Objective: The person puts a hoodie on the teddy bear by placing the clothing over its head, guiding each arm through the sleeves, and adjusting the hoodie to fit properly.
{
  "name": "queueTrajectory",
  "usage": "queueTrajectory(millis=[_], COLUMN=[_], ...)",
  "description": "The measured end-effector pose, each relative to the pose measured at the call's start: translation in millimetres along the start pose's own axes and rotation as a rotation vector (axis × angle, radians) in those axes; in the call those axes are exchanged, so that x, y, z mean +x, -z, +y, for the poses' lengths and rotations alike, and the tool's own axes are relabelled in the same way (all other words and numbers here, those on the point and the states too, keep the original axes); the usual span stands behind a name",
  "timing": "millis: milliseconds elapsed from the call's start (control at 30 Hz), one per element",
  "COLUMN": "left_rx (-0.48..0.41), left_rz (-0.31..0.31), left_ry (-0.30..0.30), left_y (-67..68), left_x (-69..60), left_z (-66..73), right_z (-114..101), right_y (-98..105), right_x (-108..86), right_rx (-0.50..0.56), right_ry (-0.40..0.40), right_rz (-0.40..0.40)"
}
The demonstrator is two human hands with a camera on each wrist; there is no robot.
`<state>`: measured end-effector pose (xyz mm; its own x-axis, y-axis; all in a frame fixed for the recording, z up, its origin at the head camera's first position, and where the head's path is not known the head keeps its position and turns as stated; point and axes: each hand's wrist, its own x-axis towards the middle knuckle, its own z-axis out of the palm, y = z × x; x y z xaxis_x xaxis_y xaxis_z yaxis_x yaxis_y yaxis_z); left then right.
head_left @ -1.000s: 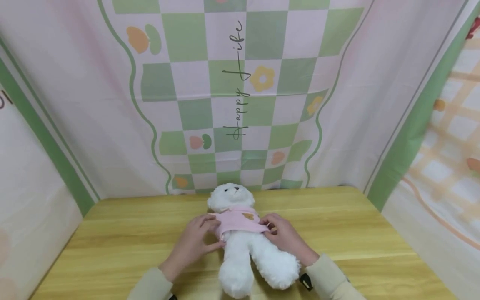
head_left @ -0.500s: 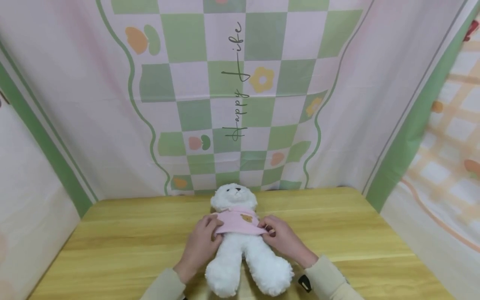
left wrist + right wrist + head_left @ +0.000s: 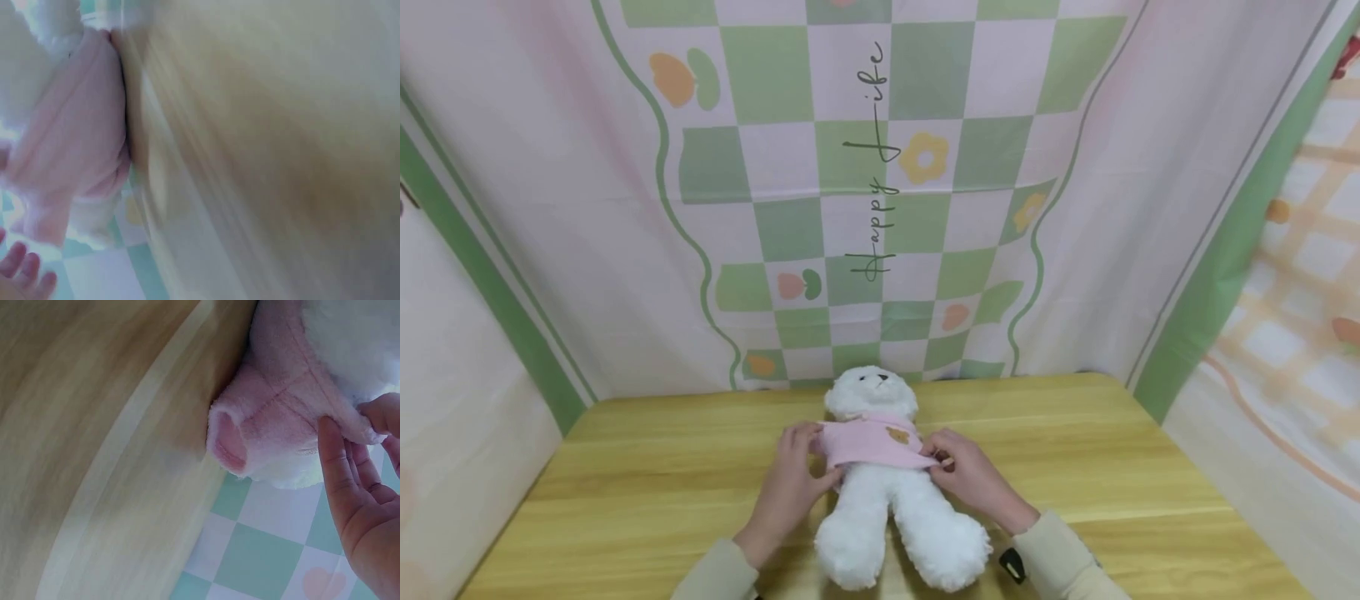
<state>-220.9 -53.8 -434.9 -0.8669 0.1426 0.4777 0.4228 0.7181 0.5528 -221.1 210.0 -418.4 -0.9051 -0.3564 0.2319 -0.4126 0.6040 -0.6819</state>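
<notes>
A white plush teddy bear (image 3: 871, 392) lies on its back, head toward the backdrop and legs toward me. It wears a pink shirt (image 3: 865, 442) with a small brown bear patch. My right hand (image 3: 966, 475) pinches the shirt's lower hem between thumb and fingers. The right wrist view shows a sleeve (image 3: 230, 440) with a hollow opening, no arm seen inside. At the shirt's other side is my left hand (image 3: 786, 483), fingers and thumb spread apart. In the left wrist view its fingertips (image 3: 28, 269) stand just off the other sleeve (image 3: 47, 219).
The bear rests on a wood-grain table (image 3: 662, 475). A cloth backdrop (image 3: 850, 167) with green and white checks rises behind the table's far edge. More patterned cloth hangs at the left (image 3: 460, 375) and right (image 3: 1285, 350).
My left hand first closed in on the shirt's hem, then let go and spread leftward. The bear's legs swung left and its head shifted slightly right. My right hand keeps its pinch.
</notes>
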Motion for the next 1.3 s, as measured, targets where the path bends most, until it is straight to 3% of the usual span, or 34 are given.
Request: queueTrajectory(millis=[200, 400, 633, 833, 1000, 1133, 1300], left_rx=[-0.108, -0.183, -0.303, -0.252, -0.278, -0.249, -0.134], left_rz=[-0.089, -0.102, -0.22, -0.237, -0.281, -0.276, -0.255], left_ry=[0.161, 0.147, 0.264, 0.188, 0.171, 0.139, 0.049], left_y=[12.4, 15.3, 13.7, 12.1, 9.3, 9.3, 13.8], left_x=[3.4, 12.2, 24.5, 27.7, 25.8, 25.1, 25.1], left_z=[-9.6, -16.8, -18.2, -17.9, -16.9, -12.8, -6.3], right_z=[-1, 0, 1, -1, -4, -11, -16], right_y=[0, 1, 3, 4, 4, 0, -7], right_x=[-0.9, -0.6, -0.7, 0.6, 0.6, 0.7, 0.4], right_rx=[-0.004, -0.002, -0.002, 0.005, 0.023, -0.045, -0.159], right_ry=[-0.018, -0.026, -0.021, -0.031, -0.07, -0.077, -0.043], right_rz=[-0.012, -0.027, -0.035, -0.064, -0.085, -0.087, -0.082])
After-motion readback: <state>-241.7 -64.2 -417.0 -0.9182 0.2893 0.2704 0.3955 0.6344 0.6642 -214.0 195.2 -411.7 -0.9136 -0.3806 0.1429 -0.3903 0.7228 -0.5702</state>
